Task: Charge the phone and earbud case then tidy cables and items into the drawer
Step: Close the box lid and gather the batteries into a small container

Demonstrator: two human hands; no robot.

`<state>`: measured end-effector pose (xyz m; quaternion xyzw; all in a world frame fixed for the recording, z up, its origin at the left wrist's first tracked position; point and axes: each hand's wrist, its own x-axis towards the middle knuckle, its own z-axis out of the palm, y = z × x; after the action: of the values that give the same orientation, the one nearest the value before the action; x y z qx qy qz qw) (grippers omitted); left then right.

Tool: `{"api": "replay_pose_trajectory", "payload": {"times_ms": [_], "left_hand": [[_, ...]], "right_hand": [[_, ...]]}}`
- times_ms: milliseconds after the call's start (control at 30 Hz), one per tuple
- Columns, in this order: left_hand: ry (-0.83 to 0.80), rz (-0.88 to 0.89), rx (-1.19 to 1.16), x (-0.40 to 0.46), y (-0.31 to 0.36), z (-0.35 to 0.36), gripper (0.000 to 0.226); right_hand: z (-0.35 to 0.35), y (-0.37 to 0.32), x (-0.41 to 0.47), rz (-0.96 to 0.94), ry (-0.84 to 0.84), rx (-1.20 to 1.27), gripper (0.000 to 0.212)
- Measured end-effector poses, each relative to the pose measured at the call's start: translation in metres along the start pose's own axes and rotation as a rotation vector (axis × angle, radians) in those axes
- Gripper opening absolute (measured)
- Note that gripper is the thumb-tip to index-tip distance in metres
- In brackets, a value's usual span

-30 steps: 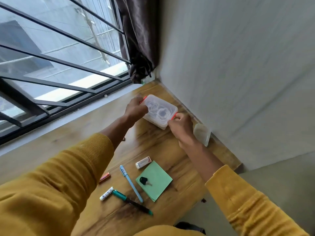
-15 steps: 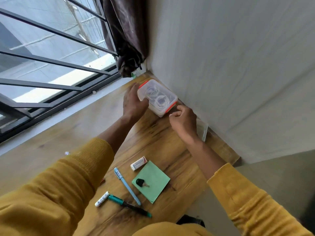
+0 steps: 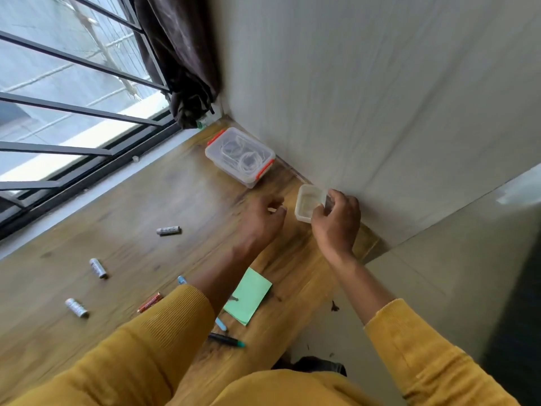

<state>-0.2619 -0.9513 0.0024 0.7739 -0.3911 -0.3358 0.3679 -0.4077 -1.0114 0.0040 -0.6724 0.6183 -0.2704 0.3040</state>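
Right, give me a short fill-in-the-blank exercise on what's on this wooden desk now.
1. The clear box holding coiled white cables has ____ latches.
2. The small empty container is gripped by the ____ hand.
3. The key lies on a ____ paper pad.
4. The left hand holds ____.

Missing words: orange; right; green; nothing

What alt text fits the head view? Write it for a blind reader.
A person's right hand grips a small clear tub near the wall; the left hand hovers beside it. A latched box of cables sits behind.
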Motion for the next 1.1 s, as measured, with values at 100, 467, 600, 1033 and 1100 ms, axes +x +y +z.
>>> {"api": "replay_pose_trajectory", "payload": {"times_ms": [100,467,600,1033,1100], "left_hand": [[-0.080,-0.102,-0.070,-0.001,0.004,0.011,0.029],[0.071,-0.058,-0.149,-0.032,0.003,-0.002,0.020],[0.238,-0.063,-0.217,-0.064,-0.011,-0.033,0.026],[0.740,-0.251,-0.400,-0.213,-0.109,-0.139,0.010],[0.805,-0.305,-0.409,-0.236,-0.125,-0.151,0.004]], "right_hand": [[-0.001,0.003,0.002,0.020,-0.023,0.011,0.028],[0.001,-0.007,-0.011,0.085,-0.150,0.178,0.029],[0.013,-0.034,-0.038,-0.009,-0.176,0.211,0.025],[0.101,-0.114,-0.177,-0.337,-0.568,0.170,0.020],[0.111,-0.122,-0.199,-0.392,-0.670,0.155,0.020]]}}
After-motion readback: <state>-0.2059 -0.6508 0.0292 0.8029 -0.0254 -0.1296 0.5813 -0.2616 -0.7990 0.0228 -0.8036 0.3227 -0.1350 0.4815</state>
